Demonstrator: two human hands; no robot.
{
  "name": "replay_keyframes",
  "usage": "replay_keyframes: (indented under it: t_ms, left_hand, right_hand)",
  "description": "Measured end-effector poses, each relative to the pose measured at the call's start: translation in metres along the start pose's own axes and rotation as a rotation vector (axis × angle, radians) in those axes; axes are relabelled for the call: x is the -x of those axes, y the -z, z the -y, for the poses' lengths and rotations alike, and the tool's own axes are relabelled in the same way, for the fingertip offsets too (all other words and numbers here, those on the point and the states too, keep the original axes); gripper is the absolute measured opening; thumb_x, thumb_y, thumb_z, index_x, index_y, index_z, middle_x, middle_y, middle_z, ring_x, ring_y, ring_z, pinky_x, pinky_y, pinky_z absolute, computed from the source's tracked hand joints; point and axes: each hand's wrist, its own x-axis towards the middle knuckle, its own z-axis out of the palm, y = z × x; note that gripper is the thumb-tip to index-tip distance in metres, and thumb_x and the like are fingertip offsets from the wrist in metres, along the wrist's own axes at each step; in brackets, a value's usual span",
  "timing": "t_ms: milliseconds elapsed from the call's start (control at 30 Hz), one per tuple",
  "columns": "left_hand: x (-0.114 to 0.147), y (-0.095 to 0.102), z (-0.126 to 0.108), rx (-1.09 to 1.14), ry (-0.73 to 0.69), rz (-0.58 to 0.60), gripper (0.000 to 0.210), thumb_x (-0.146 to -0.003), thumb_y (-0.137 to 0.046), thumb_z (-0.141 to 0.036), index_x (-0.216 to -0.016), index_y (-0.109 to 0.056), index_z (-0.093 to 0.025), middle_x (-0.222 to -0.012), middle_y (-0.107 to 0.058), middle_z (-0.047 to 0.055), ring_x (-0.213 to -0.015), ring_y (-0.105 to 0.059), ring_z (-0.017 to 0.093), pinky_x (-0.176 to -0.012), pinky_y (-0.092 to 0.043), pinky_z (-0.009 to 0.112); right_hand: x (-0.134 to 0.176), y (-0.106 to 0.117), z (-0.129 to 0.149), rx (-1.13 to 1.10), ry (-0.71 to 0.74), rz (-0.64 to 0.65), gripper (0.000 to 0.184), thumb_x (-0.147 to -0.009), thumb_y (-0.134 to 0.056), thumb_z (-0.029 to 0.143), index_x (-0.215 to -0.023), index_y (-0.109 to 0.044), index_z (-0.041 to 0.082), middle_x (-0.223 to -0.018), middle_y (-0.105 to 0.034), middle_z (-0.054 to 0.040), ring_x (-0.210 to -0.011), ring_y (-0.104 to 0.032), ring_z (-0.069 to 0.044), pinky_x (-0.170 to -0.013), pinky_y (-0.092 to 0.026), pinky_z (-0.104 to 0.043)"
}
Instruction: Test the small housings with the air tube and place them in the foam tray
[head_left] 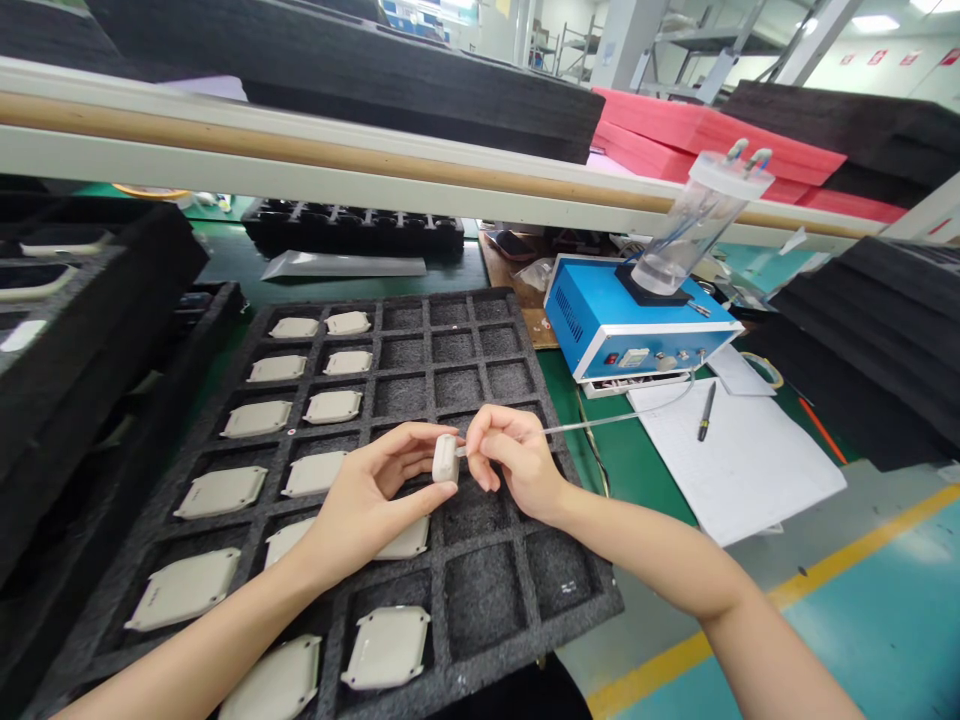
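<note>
My left hand (367, 500) holds a small beige plastic housing (445, 460) edge-on between thumb and fingers, above a black foam tray (525, 652). In the closed fingers of my right hand (521, 465) is a thin clear tube (592, 424). Its whitish tip meets or nearly meets the housing's right side; exact contact is hard to make out. More beige housings, like this one (388, 646), lie flat in the tray's left and middle pockets. Several pockets on the right hold no housing.
Back right stands a blue machine box (592, 310) with a clear cylinder (675, 235) on it; the tube runs to its front. Papers (739, 470) and a pen (706, 412) lie right. Stacked foam trays (97, 290) rise at left. A shelf edge (420, 165) crosses behind.
</note>
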Motion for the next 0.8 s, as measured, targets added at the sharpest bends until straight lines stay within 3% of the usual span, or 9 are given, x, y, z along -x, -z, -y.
replay_keyframes:
  t_ms: [800]
  left_hand:
    - [0.0000, -0.0002, 0.0006, 0.019, -0.003, -0.002, 0.037, -0.065, -0.075, -0.025, -0.098, -0.061, -0.017, -0.099, -0.068, 0.008, -0.092, -0.065, 0.023, -0.089, -0.051, 0.038]
  right_hand:
    - [-0.0002, 0.0004, 0.0010, 0.014, -0.005, -0.005, 0.009, -0.070, -0.050, 0.020, -0.064, -0.054, 0.016, -0.040, -0.050, 0.0057, -0.031, -0.037, -0.006, -0.036, -0.026, -0.019]
